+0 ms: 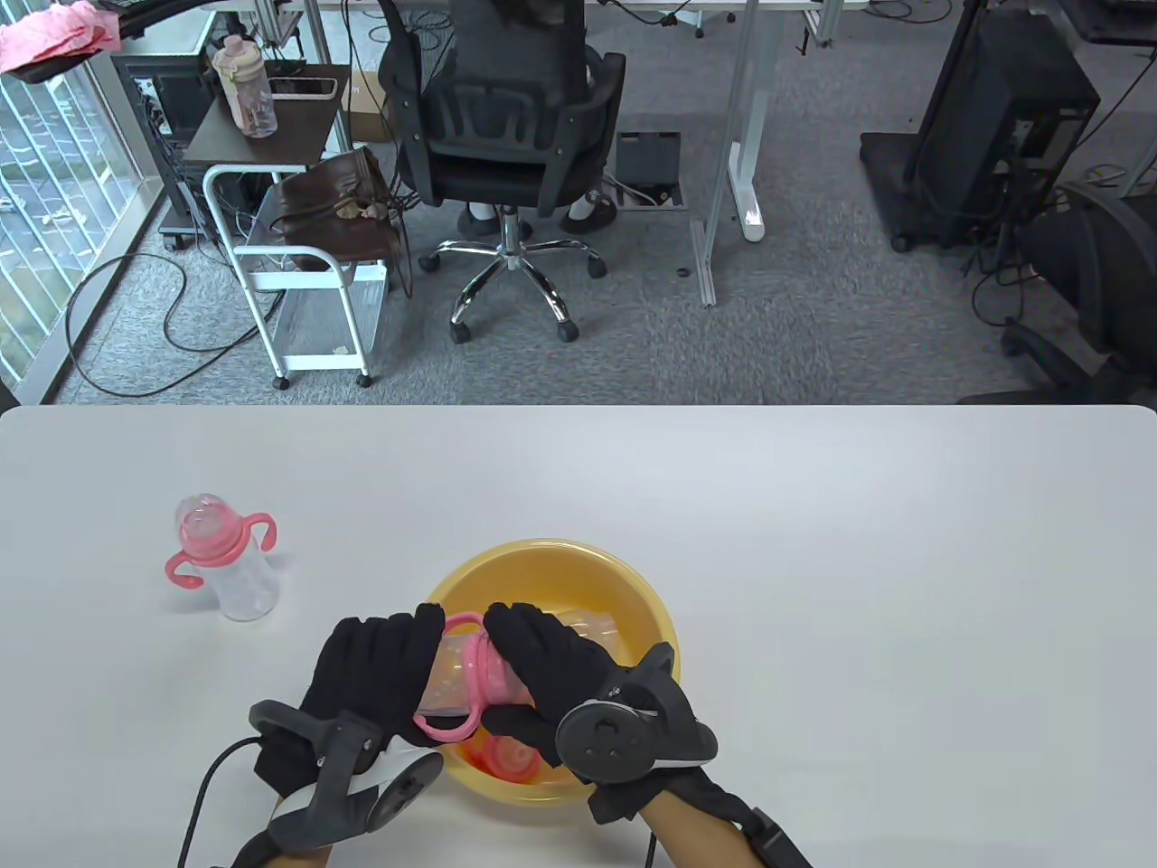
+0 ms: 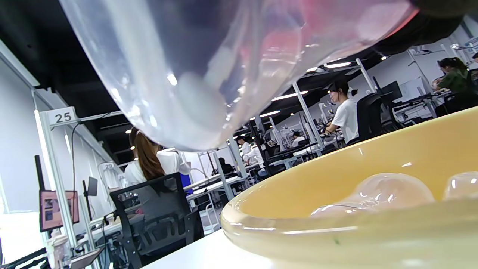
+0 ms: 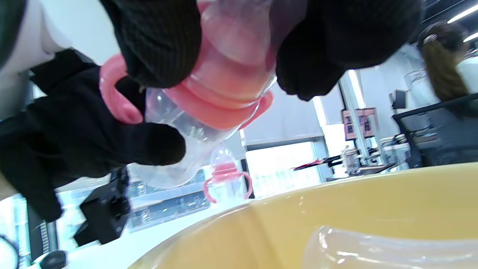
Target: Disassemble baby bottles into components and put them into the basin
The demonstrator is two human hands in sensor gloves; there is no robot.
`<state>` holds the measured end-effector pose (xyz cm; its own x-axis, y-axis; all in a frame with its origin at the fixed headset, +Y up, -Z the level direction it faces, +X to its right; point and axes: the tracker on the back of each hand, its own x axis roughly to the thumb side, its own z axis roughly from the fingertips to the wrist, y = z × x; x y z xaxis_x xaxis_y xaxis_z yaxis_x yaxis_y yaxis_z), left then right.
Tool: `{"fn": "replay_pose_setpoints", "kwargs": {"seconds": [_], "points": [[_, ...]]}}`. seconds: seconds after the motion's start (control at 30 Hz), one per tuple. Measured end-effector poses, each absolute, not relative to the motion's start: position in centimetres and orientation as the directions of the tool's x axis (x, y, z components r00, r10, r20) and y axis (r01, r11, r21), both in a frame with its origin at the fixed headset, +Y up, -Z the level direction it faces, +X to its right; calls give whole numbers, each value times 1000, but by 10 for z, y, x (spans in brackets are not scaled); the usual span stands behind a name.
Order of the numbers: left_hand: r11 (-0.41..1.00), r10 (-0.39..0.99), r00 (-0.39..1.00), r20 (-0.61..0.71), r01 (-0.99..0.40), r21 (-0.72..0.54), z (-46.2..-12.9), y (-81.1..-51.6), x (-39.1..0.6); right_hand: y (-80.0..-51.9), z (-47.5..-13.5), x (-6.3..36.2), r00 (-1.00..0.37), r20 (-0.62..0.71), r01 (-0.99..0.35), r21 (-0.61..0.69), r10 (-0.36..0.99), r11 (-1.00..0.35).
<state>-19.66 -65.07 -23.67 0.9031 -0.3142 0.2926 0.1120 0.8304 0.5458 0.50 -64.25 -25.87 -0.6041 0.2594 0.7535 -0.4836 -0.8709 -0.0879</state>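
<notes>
Overhead, in the table view, the left hand (image 1: 380,674) wraps the clear body of a baby bottle (image 1: 456,674) held sideways over the yellow basin (image 1: 655,615), while the right hand (image 1: 542,678) curls round its pink collar end. A second bottle (image 1: 226,565) stands upright well to the left on the table (image 1: 813,542).

From the left wrist view, the bottle's clear base (image 2: 194,74) hangs above the basin rim (image 2: 298,228); clear parts (image 2: 388,190) lie inside.

From the right wrist view, black fingers (image 3: 160,37) clamp either side of the pink collar (image 3: 220,104).
</notes>
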Motion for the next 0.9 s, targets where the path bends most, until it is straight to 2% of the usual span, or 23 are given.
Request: {"fn": "replay_pose_setpoints", "kwargs": {"seconds": [0.03, 0.1, 0.13, 0.2, 0.27, 0.4, 0.53, 0.6, 0.67, 0.73, 0.8, 0.9], "points": [[844, -252, 946, 202, 112, 525, -237, -649, -200, -640, -257, 10, -646, 714, -567, -213, 270, -796], [846, -193, 948, 254, 30, 533, -240, -649, -201, -634, -260, 7, -639, 706, -552, -146, 304, -821], [850, -236, 935, 264, 66, 523, -240, -649, -202, -632, -260, 7, -655, 698, -509, -124, 289, -852], [824, -267, 933, 241, 91, 559, -238, -651, -203, -630, -262, 9, -651, 701, -514, -125, 291, -849], [836, -264, 936, 231, 103, 540, -238, -653, -205, -630, -265, 13, -665, 676, -496, -83, 317, -864], [838, -246, 943, 223, 91, 539, -241, -656, -210, -626, -270, 23, -715, 625, -468, -96, 313, -879], [845, -267, 940, 213, 122, 520, -245, -664, -215, -628, -277, 27, -791, 527, -379, -26, 310, -925], [854, -256, 945, 205, 121, 506, -248, -667, -218, -631, -280, 29, -803, 532, -329, -24, 267, -944], [859, -258, 947, 191, 134, 494, -250, -669, -221, -634, -283, 32, -801, 517, -371, -33, 302, -928], [859, -257, 950, 176, 141, 492, -252, -669, -225, -640, -288, 33, -841, 459, -305, 35, 286, -952], [858, -240, 957, 166, 129, 498, -252, -669, -229, -649, -292, 32, -896, 404, -170, 75, 185, -983], [856, -235, 958, 162, 125, 502, -252, -669, -231, -664, -296, 30, -915, 379, -93, 134, 137, -987]]}}
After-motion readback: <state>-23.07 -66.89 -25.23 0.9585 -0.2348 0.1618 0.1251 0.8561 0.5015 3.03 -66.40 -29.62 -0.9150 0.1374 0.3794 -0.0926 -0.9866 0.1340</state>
